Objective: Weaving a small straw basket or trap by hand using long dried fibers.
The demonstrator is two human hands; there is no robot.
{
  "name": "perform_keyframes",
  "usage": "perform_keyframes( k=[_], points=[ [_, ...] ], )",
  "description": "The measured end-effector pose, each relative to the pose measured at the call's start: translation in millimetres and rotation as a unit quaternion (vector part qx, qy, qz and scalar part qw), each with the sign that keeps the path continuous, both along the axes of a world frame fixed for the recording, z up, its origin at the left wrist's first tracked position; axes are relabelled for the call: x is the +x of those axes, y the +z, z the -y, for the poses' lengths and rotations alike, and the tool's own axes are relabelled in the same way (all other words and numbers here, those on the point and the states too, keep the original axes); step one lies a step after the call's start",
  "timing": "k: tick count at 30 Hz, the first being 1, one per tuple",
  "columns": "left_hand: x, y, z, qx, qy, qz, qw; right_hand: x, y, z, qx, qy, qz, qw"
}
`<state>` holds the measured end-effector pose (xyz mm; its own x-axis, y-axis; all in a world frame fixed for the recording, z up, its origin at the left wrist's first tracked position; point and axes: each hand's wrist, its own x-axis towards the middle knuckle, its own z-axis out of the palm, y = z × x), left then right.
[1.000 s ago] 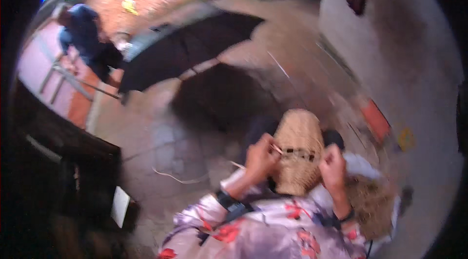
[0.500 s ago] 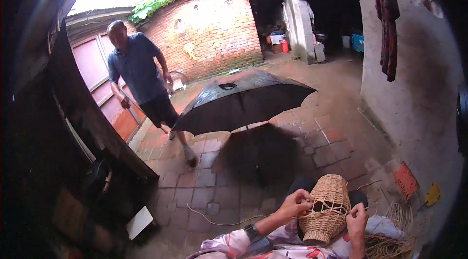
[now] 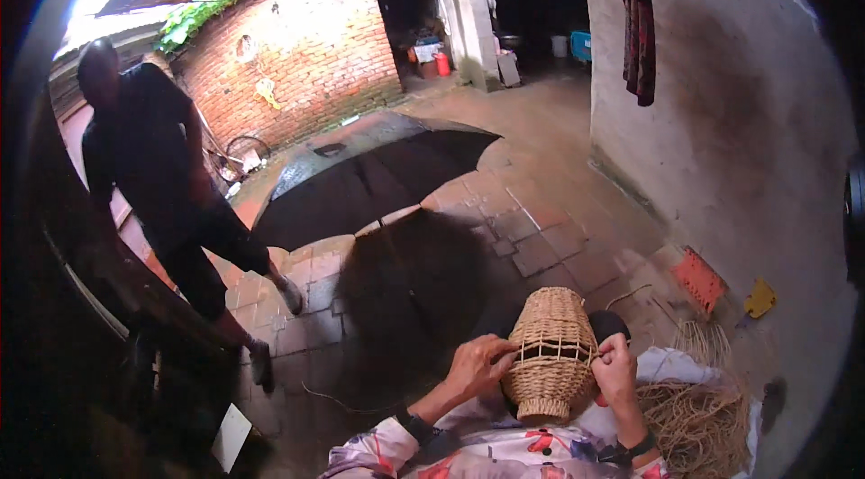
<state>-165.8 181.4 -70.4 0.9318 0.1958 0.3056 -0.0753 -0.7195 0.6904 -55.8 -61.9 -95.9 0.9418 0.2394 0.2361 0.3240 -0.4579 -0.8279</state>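
Note:
A tan woven basket (image 3: 546, 380), shaped like a vase with a narrow neck toward me, rests on my lap. Around its middle runs an open gap crossed by bare upright strands, dark inside. My left hand (image 3: 478, 365) is closed at the gap's left edge, thumb and fingers pinching the weave there. At the opposite edge my right hand (image 3: 616, 373) pinches the basket's side; whether a loose strand is between those fingertips is too small to tell. A long thin strand (image 3: 347, 404) trails over the ground to the left of my left forearm.
An opened black umbrella (image 3: 378, 182) stands on the brick paving ahead. At the left, a person (image 3: 162, 164) in dark clothes walks close by. Loose strands (image 3: 689, 416) lie on white cloth at my right, near an orange-red plastic piece (image 3: 698, 279) and a yellow object (image 3: 761, 299).
The view has swung right, so everything sits further left. The person has stepped closer on the left. Both hands stay at the basket's gap, the left turned more palm-down.

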Motion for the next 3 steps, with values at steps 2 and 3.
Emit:
perform_keyframes(
  k=[2, 3],
  points=[
    [3.0, 3.5, -1.2, 0.109, -0.018, 0.029, 0.993, 0.9, -0.4, 0.1, -0.005, 0.005, -0.015, 1.000],
    [3.4, 5.3, -3.6, 0.139, -0.029, 0.031, 0.989, 2.0, -2.6, -0.7, -0.010, -0.001, -0.017, 1.000]
  ],
)
